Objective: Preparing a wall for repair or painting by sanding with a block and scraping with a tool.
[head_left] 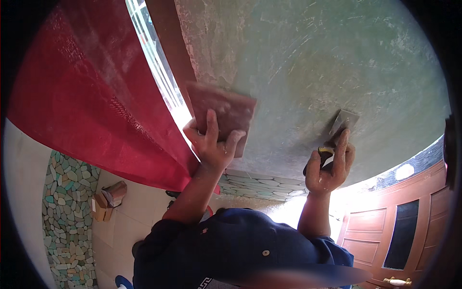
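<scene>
Green wall [298, 62] ahead
Holds scraper [345, 119] in right grip [327, 176], blade up, right of brown board [233, 111] in left grip [214, 147]

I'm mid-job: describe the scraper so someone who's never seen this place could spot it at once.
Find the big greenish-grey wall filling the upper right of the view. In front of its lower part, the person's right grip holds the scraper, which has black and yellow on its handle. Its small grey blade sets it apart from the broad, flat brown board further left.
</scene>
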Available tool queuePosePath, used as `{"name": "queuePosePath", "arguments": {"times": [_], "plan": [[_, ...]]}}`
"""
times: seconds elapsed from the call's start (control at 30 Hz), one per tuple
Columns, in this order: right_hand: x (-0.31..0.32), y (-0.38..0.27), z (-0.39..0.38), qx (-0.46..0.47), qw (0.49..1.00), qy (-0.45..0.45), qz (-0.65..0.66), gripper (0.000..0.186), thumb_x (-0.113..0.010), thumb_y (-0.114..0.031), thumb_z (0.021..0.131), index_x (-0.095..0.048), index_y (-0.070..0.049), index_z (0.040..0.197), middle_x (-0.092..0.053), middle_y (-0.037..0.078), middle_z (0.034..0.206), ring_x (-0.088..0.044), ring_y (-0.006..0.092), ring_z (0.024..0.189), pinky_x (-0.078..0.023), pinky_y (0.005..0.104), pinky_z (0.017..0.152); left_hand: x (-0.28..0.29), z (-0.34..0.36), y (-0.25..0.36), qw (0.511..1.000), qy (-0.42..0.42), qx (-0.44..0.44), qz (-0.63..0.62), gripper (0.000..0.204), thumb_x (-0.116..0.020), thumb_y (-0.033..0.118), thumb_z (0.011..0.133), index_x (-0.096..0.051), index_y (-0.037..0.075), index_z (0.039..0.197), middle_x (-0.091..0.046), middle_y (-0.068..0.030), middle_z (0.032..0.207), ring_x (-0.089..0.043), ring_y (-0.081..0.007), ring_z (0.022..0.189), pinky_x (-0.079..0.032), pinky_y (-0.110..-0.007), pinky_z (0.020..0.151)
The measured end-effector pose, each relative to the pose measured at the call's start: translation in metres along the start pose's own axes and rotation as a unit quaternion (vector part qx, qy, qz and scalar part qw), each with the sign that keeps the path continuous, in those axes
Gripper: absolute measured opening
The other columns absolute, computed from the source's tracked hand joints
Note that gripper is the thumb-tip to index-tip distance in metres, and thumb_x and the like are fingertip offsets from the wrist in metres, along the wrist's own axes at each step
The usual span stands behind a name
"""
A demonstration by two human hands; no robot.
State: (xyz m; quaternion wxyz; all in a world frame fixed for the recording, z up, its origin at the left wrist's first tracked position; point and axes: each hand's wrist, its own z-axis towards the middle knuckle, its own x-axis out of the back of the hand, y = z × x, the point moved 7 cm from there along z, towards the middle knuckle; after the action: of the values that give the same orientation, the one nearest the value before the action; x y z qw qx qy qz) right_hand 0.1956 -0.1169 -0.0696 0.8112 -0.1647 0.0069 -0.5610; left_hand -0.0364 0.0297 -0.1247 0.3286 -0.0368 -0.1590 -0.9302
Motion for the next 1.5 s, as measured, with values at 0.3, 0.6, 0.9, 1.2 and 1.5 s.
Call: {"name": "queuePosePath", "arguments": {"times": [0.3, 0.6, 0.9, 1.2, 1.5], "plan": [[-0.001, -0.001, -0.005, -0.05, 0.996, -0.017, 0.069, 0.071, -0.06, -0.004, 0.072, -0.046, 0.015, 0.138, -0.062, 0.016, 0.091, -0.054, 0.0209, 0.082, -0.047, 0.0281, 0.07, 0.03, 0.206, 0.078, 0.998, 0.036, 0.05, -0.029, 0.075, -0.074, 0.045, 0.086, -0.049, 0.003, 0.143, -0.055, -0.026, 0.121, -0.054, -0.0316, 0.114, -0.043, -0.037, 0.098], [-0.001, -0.002, -0.007, -0.054, 0.994, -0.019, 0.093, 0.069, -0.062, -0.006, 0.072, -0.049, 0.015, 0.137, -0.057, 0.015, 0.089, -0.053, 0.0211, 0.076, -0.045, 0.0289, 0.065, 0.034, 0.214, 0.077, 0.983, 0.11, -0.035, -0.141, 0.075, -0.073, 0.047, 0.087, -0.051, 0.002, 0.142, -0.052, -0.0288, 0.124, -0.054, -0.0348, 0.114, -0.045, -0.038, 0.096], [-0.003, 0.0, -0.012, -0.057, 0.992, -0.035, 0.105, 0.071, -0.062, -0.004, 0.07, -0.049, 0.015, 0.137, -0.057, 0.015, 0.089, -0.052, 0.021, 0.074, -0.045, 0.0286, 0.065, 0.0, -0.018, 0.001, 0.999, 0.028, 0.035, -0.013, 0.085, -0.076, 0.045, 0.079, -0.046, 0.003, 0.146, -0.042, -0.0215, 0.112, -0.046, -0.0351, 0.1, -0.042, -0.044, 0.089], [-0.005, 0.0, -0.014, -0.068, 0.99, -0.036, 0.118, 0.07, -0.062, -0.006, 0.072, -0.048, 0.014, 0.138, -0.056, 0.014, 0.088, -0.052, 0.0207, 0.075, -0.045, 0.0283, 0.065, 0.008, 0.023, 0.02, 0.998, -0.011, 0.042, 0.047, 0.085, -0.081, 0.043, 0.075, -0.049, 0.008, 0.146, -0.04, -0.0248, 0.116, -0.045, -0.0373, 0.102, -0.046, -0.045, 0.083], [-0.001, -0.001, -0.006, -0.035, 0.995, -0.026, 0.095, 0.07, -0.064, -0.008, 0.073, -0.049, 0.013, 0.138, -0.056, 0.014, 0.088, -0.052, 0.0208, 0.075, -0.044, 0.029, 0.065, 0.039, 0.236, 0.103, 0.996, 0.088, 0.004, 0.031, 0.07, -0.072, 0.041, 0.09, -0.053, -0.008, 0.136, -0.06, -0.0319, 0.125, -0.063, -0.0377, 0.113, -0.048, -0.038, 0.096]]}}
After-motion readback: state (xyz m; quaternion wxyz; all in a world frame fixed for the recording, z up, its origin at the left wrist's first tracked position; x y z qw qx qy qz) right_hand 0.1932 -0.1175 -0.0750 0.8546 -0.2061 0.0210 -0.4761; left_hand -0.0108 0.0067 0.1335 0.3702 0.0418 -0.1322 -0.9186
